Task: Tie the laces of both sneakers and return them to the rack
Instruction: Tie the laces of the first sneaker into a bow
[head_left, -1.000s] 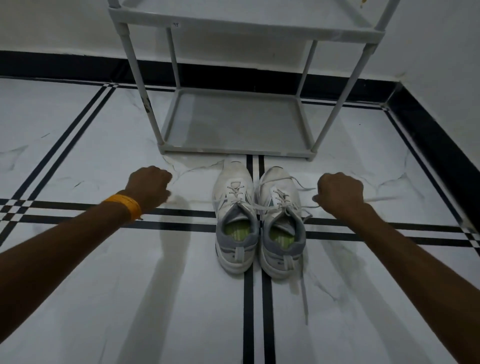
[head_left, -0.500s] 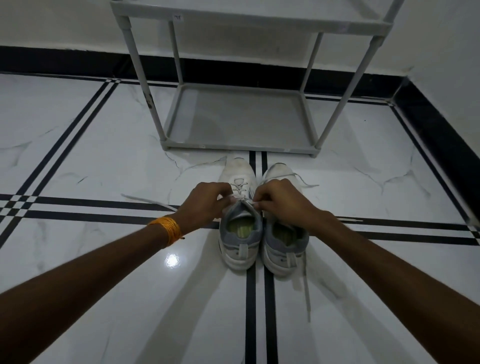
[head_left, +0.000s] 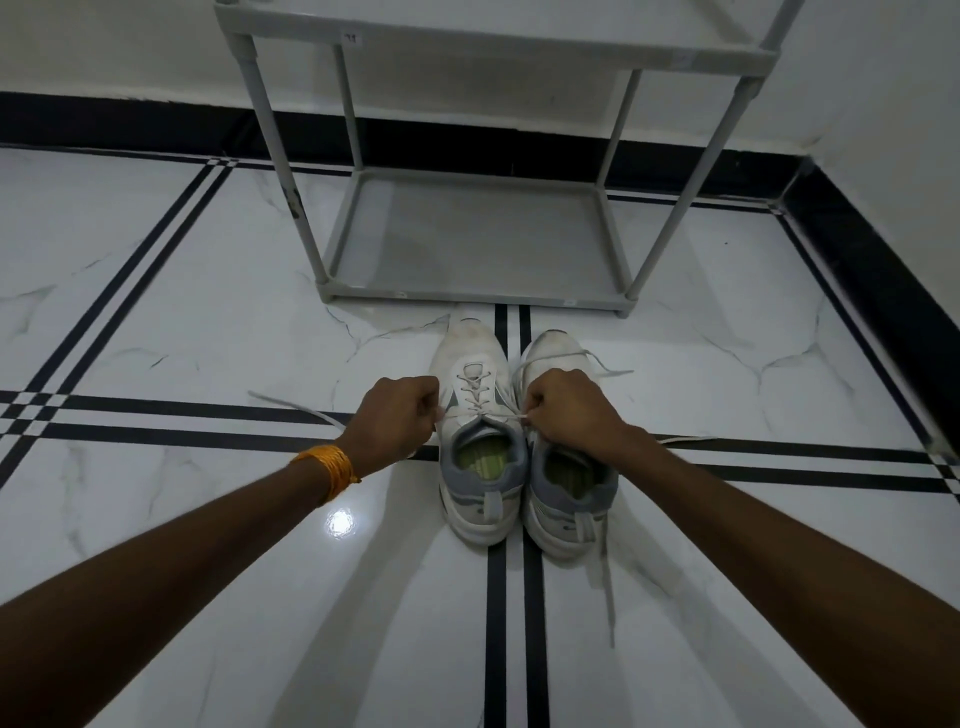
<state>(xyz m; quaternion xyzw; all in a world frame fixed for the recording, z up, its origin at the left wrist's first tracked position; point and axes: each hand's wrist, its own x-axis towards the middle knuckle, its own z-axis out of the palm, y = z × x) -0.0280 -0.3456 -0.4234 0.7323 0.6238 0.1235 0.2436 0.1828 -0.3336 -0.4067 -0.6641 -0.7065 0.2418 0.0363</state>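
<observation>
The left hand (head_left: 396, 415) is closed in a fist on one end of the white flat lace (head_left: 485, 414) at nine o'clock of the left white-and-grey mesh sneaker (head_left: 478, 447). The right hand (head_left: 563, 410) pinches the other end at three o'clock, above the right white-and-grey sneaker (head_left: 569, 493), whose laces trail loose. The lace runs taut between the fists, across the left sneaker's tongue. Both sneakers stand side by side, touching, on the glossy white marble floor with black stripes (head_left: 208, 322). At twelve o'clock, just beyond the toes, stands the grey plastic tube-frame shoe rack (head_left: 467, 239), its bottom shelf bare. Open floor lies at nine and six o'clock; a black skirting edge (head_left: 857, 270) closes three o'clock.
</observation>
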